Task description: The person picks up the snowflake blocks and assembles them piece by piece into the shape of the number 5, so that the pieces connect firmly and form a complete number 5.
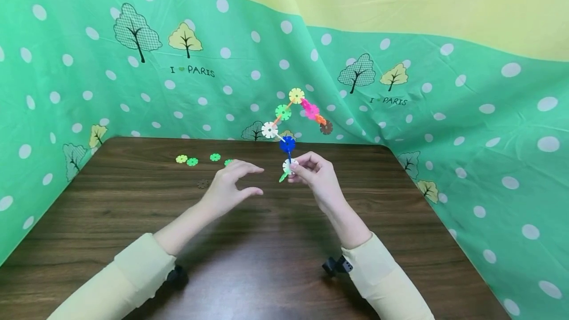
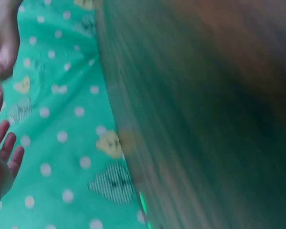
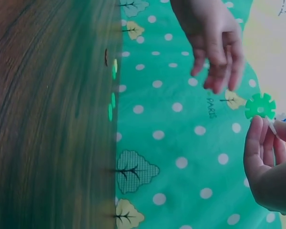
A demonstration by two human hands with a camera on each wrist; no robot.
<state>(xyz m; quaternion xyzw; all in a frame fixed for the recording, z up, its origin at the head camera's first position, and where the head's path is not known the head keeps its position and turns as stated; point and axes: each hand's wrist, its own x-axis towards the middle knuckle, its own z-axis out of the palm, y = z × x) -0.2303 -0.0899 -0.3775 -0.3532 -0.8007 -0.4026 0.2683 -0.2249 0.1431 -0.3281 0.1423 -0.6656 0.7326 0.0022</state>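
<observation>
A chain of interlocked, slotted plastic discs rises from my right hand (image 1: 321,181), whose thumb and fingers pinch the white disc (image 1: 289,166) near its lower end. A green disc (image 3: 260,107) joins on at that end. Upward run a blue disc (image 1: 287,144), a white disc (image 1: 269,130), a green disc (image 1: 283,112) and a yellow disc (image 1: 296,95) at the peak. From there pink discs (image 1: 311,111), an orange one and a brown disc (image 1: 326,127) slope down right. My left hand (image 1: 231,186) hovers apart to the left, fingers spread and holding nothing.
Loose discs lie on the dark wooden table (image 1: 266,270) beyond my left hand: a yellow disc (image 1: 181,159), green discs (image 1: 215,157) and a dark brown disc (image 1: 203,183). A green dotted cloth (image 1: 240,83) hangs around the table's back and sides.
</observation>
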